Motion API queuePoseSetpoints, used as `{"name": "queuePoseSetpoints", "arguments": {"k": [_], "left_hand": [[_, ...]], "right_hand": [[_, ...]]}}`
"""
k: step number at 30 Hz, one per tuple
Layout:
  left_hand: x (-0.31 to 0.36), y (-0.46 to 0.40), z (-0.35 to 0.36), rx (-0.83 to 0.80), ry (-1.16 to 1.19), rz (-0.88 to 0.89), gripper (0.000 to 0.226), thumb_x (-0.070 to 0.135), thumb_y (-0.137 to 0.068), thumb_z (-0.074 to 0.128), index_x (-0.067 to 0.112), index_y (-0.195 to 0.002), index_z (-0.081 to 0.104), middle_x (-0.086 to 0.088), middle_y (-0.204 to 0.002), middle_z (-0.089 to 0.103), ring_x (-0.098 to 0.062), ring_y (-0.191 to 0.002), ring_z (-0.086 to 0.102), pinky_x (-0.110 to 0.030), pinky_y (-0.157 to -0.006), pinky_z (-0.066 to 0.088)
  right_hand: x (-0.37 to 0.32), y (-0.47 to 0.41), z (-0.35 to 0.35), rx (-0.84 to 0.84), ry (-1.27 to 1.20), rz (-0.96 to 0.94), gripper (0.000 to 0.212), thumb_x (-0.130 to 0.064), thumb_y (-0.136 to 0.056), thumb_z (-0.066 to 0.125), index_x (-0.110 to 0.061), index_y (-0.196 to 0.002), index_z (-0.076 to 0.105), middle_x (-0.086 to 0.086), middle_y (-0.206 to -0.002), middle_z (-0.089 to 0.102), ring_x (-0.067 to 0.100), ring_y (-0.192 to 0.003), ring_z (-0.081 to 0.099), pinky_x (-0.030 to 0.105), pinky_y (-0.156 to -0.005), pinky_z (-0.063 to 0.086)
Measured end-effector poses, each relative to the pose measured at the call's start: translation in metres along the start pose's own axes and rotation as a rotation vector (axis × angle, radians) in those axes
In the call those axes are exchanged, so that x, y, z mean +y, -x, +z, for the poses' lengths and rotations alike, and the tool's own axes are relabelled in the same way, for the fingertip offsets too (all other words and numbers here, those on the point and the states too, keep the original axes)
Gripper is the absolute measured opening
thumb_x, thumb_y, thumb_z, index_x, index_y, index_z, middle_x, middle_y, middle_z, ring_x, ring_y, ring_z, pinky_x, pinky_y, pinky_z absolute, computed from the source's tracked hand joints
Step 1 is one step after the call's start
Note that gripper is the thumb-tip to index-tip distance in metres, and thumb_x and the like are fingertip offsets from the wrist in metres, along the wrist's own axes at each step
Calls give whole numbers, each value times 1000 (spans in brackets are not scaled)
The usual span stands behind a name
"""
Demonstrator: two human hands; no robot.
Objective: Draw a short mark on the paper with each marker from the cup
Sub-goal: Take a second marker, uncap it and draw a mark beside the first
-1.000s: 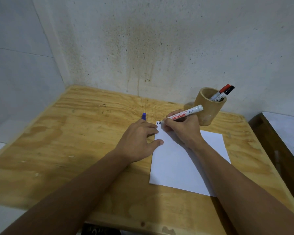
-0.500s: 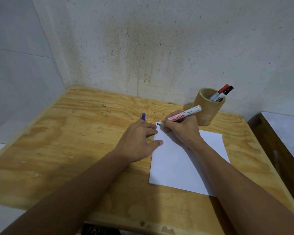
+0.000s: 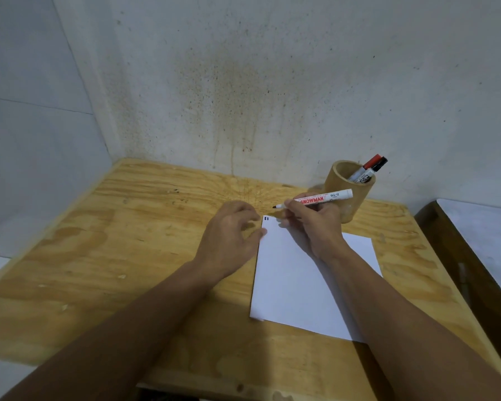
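Note:
A white sheet of paper lies on the wooden table with two short dark marks at its far left corner. My right hand grips a white marker, held nearly level with its uncapped dark tip pointing left, just above the paper's far edge. My left hand hovers beside the paper's left edge, fingers curled and apart, nothing visible in it. The blue cap seen earlier is hidden behind it. A wooden cup behind my right hand holds a red-capped marker and a black-capped marker.
The table stands in a corner with stained walls behind and at the left. A second dark-framed table stands close on the right. Bare wood lies left of my left hand.
My right hand has lifted the marker off the paper, leaving a second short mark. My left hand has risen off the paper's corner and moved slightly forward, covering the blue cap.

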State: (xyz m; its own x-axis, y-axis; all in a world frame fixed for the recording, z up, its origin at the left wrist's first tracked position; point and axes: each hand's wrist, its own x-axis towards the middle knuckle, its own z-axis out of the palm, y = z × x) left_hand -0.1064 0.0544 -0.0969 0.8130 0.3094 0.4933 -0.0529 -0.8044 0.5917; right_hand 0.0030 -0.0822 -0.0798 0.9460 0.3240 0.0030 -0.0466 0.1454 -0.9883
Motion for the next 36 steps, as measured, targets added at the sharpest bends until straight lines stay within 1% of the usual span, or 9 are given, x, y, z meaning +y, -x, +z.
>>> {"name": "queuePoseSetpoints", "arguments": {"k": [2,5,9,11,14,19,24,31,36], "left_hand": [[0,-12,-3,112,10,-61,32,11,-79,69,11,-110,64,-1,-109,55,-12,-93,53,-16,-78,42],[-7,-31,-3,19,-17,-195,41,2,-83,63,13,-121,58,-3,-114,51,-13,-89,51,-25,-81,45],[-13,-43,-4,-73,3,-286,19,-5,-80,63,5,-95,70,-11,-96,66,-15,-80,57,-15,-65,43],[-6,-46,-8,-3,268,-431,15,-8,-79,64,5,-83,70,-12,-84,66,-19,-73,62,-9,-55,46],[14,-54,-19,0,820,-618,16,-8,-79,64,7,-79,67,-15,-81,65,-22,-68,65,-25,-62,56],[44,-64,-24,-116,1176,-657,16,-15,-81,57,-2,-84,65,-20,-85,67,-20,-64,71,-22,-61,58],[65,-65,-17,-160,1262,-667,14,-14,-83,55,-4,-87,64,-19,-83,68,-21,-66,71,-24,-62,59],[86,-69,-11,-188,1235,-637,12,-9,-82,61,-10,-93,63,-19,-77,70,-21,-65,71,-24,-62,59],[103,-73,-5,-176,1155,-584,10,-7,-82,63,-10,-90,65,-15,-68,72,-21,-63,72,-25,-59,60]], "right_hand": [[-4,1,2,14,-43,13,14,1,-84,73,8,-89,63,22,-73,69,25,-49,65,36,-56,62],[-14,2,0,-3,-51,-9,14,3,-84,72,3,-92,61,15,-70,67,24,-49,63,38,-55,62],[-37,3,-8,1,-103,22,7,7,-85,65,0,-88,63,17,-74,67,24,-58,68,32,-54,59],[-49,3,-14,-21,-116,13,1,4,-86,64,3,-86,64,19,-76,65,22,-62,68,33,-54,60],[-65,8,-21,-66,-71,-56,9,5,-86,65,1,-92,60,20,-78,66,23,-65,70,35,-60,61],[-82,17,-26,-66,-2,-176,10,3,-85,69,4,-92,62,9,-66,73,22,-62,71,35,-61,60],[-89,23,-34,-28,63,-225,9,0,-83,72,0,-87,64,9,-69,74,26,-66,72,36,-61,58],[-95,23,-55,8,119,-253,26,-11,-81,78,11,-93,71,20,-81,73,16,-64,70,19,-55,50],[-99,22,-66,21,208,-292,27,-22,-87,73,4,-93,74,21,-84,74,8,-63,64,16,-57,47]]}}
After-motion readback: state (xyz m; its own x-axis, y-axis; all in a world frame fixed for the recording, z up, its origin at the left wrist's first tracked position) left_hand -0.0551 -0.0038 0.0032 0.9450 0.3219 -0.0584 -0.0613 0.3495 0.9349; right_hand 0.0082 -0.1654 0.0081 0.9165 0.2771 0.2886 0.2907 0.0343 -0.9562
